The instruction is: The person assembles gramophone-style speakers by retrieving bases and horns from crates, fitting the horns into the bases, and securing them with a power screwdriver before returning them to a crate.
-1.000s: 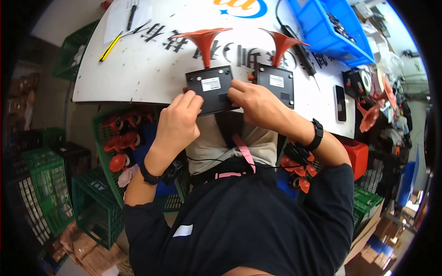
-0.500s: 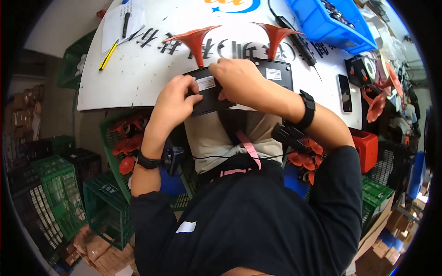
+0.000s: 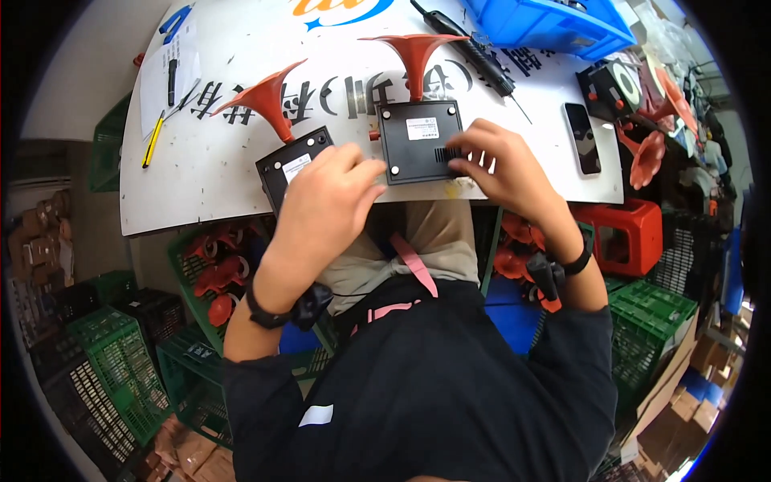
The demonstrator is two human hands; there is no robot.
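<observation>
Two black boxes with red horns lie on the white table, each with a pale label and round pads on its upper face. My left hand (image 3: 331, 201) is beside and partly over the left black box (image 3: 275, 176), whose red horn (image 3: 269, 100) points away to the left. Its fingers are curled towards the thumb, and what they hold, if anything, is hidden. My right hand (image 3: 507, 165) reaches the right edge of the right black box (image 3: 414, 154), finger and thumb apart over its vent slots. That box's red horn (image 3: 416, 64) stands at its far side.
A black pen-shaped tool (image 3: 474, 56) with a thin tip lies behind. A blue bin (image 3: 554, 28) sits far right, a phone (image 3: 582, 138) nearer. At left are a yellow cutter (image 3: 154, 140) and a black pen (image 3: 172, 82) on paper. Crates of red horns flank my legs.
My hands have moved apart, the right one swinging from the left box to the right box. The left box now lies more tilted, and the whole view has shifted.
</observation>
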